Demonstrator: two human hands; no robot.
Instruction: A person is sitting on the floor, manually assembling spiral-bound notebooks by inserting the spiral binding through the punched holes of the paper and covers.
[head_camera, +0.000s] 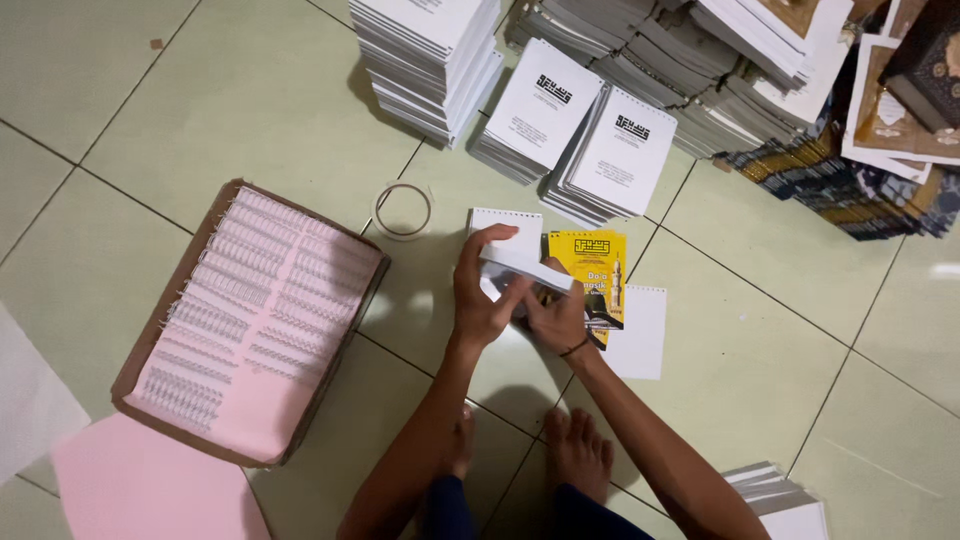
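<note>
Head view, and you are seated on a tiled floor (250, 110) with both feet (575, 455) tucked under the work. Largest around you are the stacks of white booklets (430, 50) along the far edge, running into darker, patterned stacks (850, 190) at the far right corner. Two shorter piles (580, 130) with printed white covers lean just this side of them. At your left lies a cardboard tray (250, 320) of wire binding combs laid in rows on pink paper, with more pink sheets (150, 490) at the near left corner. A loose stack of pages (780, 495) sits at the near right.

Between your hands is a small white pad (525, 268), lifted off the floor and held edge-on. Your left hand (480, 300) is clamped on it, thumb over the top and fingers under; your right hand (560, 315) closes on its lower right end. Keep the pages squared and pinch near the punched edge so the holes stay lined up, I would judge.

Right below lie a punched white sheet (505, 225), a yellow cover (595, 270) and another white sheet (640, 335), touching or overlapping; lift clear of them so nothing shifts. A tape ring (403, 210) lies between tray and sheets, out of your way.
</note>
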